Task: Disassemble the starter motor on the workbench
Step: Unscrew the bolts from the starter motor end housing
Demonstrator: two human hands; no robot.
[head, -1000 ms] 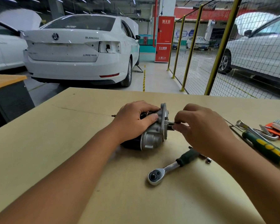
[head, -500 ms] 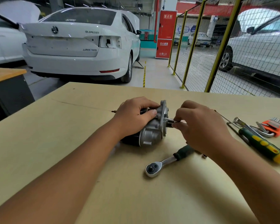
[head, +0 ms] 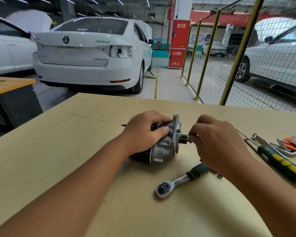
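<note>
The starter motor [head: 162, 142] lies on its side near the middle of the workbench [head: 75, 159], its black body pointing toward 9 o'clock and its silver aluminium nose housing with the round mounting flange facing 3 o'clock. The left hand [head: 143, 132] lies over the top of the motor, fingers curled round the far side and the thumb pressed on the silver casting, so it grips the housing. From the flange a short shaft [head: 182, 135] sticks out toward 3 o'clock. The right hand [head: 217, 144] meets the end of this shaft with its fingers curled in; thumb and forefinger seem to pinch the shaft tip or a small part on it, though the hand hides the exact contact.

At 5 o'clock from the motor, flat on the bench, lies a ratchet wrench [head: 176, 182], its round silver head nearest the camera and its dark green grip running up under the right wrist. Toward 3 o'clock, well apart from the motor, lie a screwdriver with a green and yellow handle [head: 284, 165], a set of hex keys in an orange holder [head: 294, 145] and a chrome spanner [head: 261, 139] beside them. A thin rod or bolt end [head: 124, 125] shows just past the left hand at 10 o'clock.

Beyond the bench, at 12 o'clock, stands a white saloon car [head: 89, 55] with one tail lamp removed; a red fire cabinet [head: 179, 43] and a yellow-posted mesh fence [head: 236, 62] stand at 1 to 2 o'clock.
</note>
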